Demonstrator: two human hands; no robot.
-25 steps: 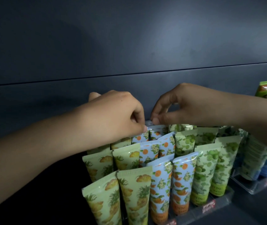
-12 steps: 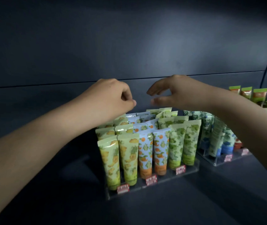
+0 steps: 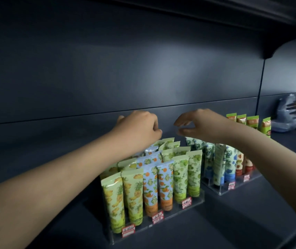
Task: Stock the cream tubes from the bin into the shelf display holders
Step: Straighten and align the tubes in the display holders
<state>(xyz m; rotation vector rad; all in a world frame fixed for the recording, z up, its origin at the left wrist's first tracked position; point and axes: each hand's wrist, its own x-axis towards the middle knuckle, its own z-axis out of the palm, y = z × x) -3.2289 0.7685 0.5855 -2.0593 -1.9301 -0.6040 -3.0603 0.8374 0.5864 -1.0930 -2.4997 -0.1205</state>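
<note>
Both hands hover over the stocked cream tubes (image 3: 149, 186).
The tubes stand upright in the clear holder (image 3: 172, 215), caps down, crimped ends up; left hand (image 3: 140, 128) curled on nothing, right hand (image 3: 203, 123) fingers loosely spread.

A shop is shown: a dark shelf (image 3: 233, 223) backed by a dark panel (image 3: 107, 69) is stocked with printed tubes (image 3: 114, 196), which are stood in stepped rows, sorted by pattern, inside a clear holder (image 3: 195, 206). Red price tags (image 3: 158, 217) are fixed along its front. A second holder (image 3: 223, 191) of other tubes is set just beside it on the right, and green-topped tubes (image 3: 251, 122) are lined up beyond.
</note>
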